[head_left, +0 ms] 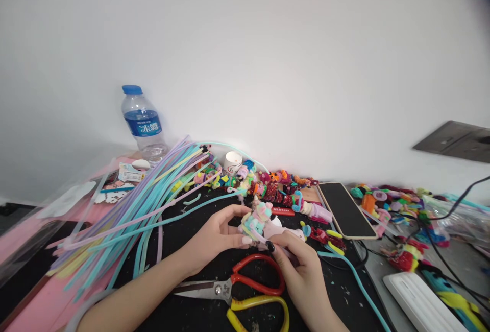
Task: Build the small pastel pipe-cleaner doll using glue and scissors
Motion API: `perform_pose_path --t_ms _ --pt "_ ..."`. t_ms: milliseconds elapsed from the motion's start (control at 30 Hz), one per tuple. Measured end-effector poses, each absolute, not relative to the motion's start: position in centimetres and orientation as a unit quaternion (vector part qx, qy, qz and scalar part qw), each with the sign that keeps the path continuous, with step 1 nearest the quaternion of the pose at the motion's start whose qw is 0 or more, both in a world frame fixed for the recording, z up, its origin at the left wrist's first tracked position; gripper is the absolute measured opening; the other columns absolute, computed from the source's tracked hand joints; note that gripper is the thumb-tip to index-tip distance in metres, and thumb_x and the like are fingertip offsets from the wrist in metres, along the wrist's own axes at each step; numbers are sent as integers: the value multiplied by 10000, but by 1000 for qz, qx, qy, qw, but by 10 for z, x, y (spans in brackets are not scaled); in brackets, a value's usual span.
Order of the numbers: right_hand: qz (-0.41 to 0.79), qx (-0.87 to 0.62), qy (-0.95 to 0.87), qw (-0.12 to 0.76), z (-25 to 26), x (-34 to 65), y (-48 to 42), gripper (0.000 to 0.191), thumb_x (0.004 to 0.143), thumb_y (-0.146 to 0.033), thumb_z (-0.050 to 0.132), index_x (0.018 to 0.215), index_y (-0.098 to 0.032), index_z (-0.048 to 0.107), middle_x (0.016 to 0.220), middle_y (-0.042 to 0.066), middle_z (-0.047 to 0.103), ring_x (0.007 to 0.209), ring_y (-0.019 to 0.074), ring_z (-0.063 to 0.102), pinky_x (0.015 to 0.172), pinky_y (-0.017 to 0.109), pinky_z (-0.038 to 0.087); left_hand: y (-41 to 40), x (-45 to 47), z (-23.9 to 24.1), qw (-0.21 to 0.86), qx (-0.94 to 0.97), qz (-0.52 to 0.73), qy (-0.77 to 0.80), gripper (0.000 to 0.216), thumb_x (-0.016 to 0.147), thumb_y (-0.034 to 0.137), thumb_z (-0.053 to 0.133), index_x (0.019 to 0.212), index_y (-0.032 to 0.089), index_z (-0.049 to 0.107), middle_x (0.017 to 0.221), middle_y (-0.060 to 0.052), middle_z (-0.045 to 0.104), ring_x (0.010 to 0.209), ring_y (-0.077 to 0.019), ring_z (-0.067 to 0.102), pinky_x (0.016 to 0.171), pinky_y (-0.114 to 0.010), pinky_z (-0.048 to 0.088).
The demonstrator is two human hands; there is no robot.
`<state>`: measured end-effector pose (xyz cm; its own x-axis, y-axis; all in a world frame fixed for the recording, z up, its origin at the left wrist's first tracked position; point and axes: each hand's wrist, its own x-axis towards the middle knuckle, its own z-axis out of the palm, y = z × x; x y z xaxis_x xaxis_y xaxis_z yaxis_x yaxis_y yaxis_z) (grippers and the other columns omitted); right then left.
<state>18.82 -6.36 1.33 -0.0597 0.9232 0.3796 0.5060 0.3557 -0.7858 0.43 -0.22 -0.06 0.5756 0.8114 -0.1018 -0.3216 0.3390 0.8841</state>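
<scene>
My left hand [225, 227] is closed around the left side of a small pastel pipe-cleaner figure [257, 219], in pink, mint and yellow. At the figure's lower right, my right hand [296, 260] pinches a lilac pipe-cleaner piece [261, 238] that joins the figure. The fingertips of both hands nearly meet there. Just below them lie scissors [222, 290] with one red and one yellow handle, blades spread a little and pointing left. A bundle of long pastel pipe cleaners [153, 204] fans out to the left of my left hand.
A water bottle [143, 125] leans at the back left against the wall. Many small pipe-cleaner pieces [275, 194] and a paper cup [233, 162] line the back. To the right are a phone [347, 210], a white power bank [421, 301] and black cables [440, 245].
</scene>
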Motion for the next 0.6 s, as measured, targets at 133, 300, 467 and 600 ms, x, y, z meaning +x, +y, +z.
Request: perform_pose_path --t_ms 133,300,467,600 --pt "234 -519 -689 449 11 189 -62 157 866 -193 512 773 -191 637 688 7 624 618 143 564 563 221 422 -2 3 -1 773 436 363 283 383 721 196 705 1070 198 546 1108 -43 537 790 -138 604 749 -319 494" --pt "221 -522 -688 452 10 190 -62 150 863 -193 515 777 -188 639 700 18 635 631 155 575 567 232 433 -1 1 1 777 420 373 284 363 730 220 696 1069 208 566 1168 -53 522 769 -124 596 739 -305 491" --pt "214 -527 -689 449 12 190 -61 148 853 -183 521 771 -191 645 694 16 638 625 156 576 570 233 438 -2 2 4 783 420 365 277 382 728 223 696 1091 207 579 1162 -65 550 788 -135 597 744 -302 478" --pt "214 -530 -693 439 12 189 -60 167 855 -192 515 766 -185 657 670 17 628 603 154 568 552 234 429 -3 2 6 790 421 357 265 403 734 235 689 1122 208 583 1179 -82 569 834 -159 593 754 -308 463"
